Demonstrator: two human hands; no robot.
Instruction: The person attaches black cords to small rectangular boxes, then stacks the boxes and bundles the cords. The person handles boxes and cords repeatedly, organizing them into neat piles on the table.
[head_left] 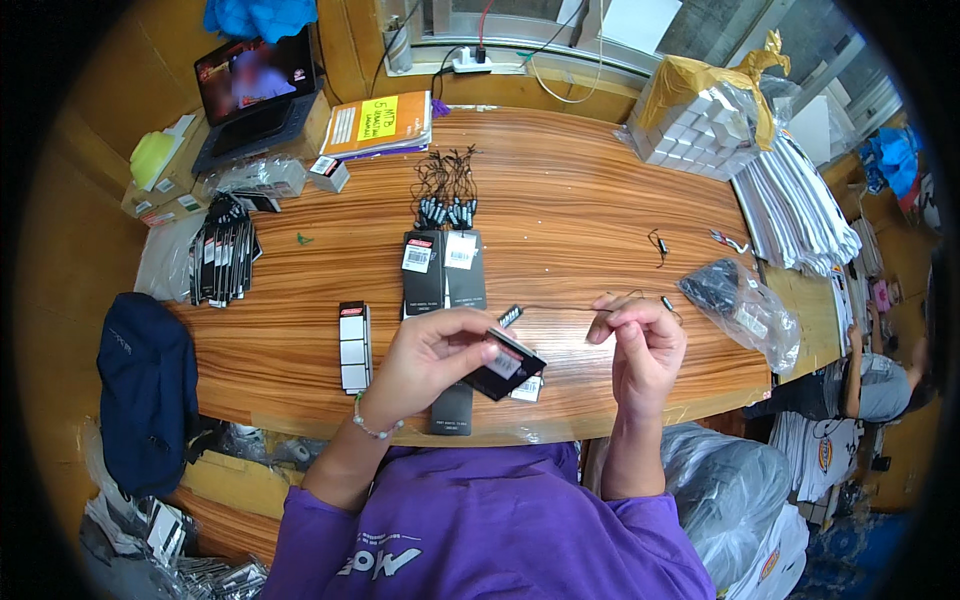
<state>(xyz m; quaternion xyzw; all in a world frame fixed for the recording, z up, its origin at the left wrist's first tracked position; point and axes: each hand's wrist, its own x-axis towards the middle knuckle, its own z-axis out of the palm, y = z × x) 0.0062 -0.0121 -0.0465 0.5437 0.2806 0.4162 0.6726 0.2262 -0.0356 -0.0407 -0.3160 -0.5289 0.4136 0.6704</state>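
My left hand (432, 358) grips a small black hang tag (505, 372) with a white sticker, thumb on top and fingers beneath. A thin dark cord (560, 307) runs from a small dark toggle (511, 317) beside that tag to my right hand (645, 350), whose thumb and fingertips pinch it. Beyond my left hand lie two stacks of larger dark grey hang tags (465, 285) with white stickers, their cords bunched at the far end. Another grey tag (452, 415) lies partly under the held one. Left of my wrist sits a stack of narrow black cards with white labels (355, 350).
A pile of black tags (222, 260) lies at left, near a laptop (255, 90) and an orange folder (375, 125). At right are a loose cord (659, 247), red-handled snips (730, 241), a plastic bag of dark cords (740, 310), and white folded stacks (795, 205). A person (880, 385) is beyond.
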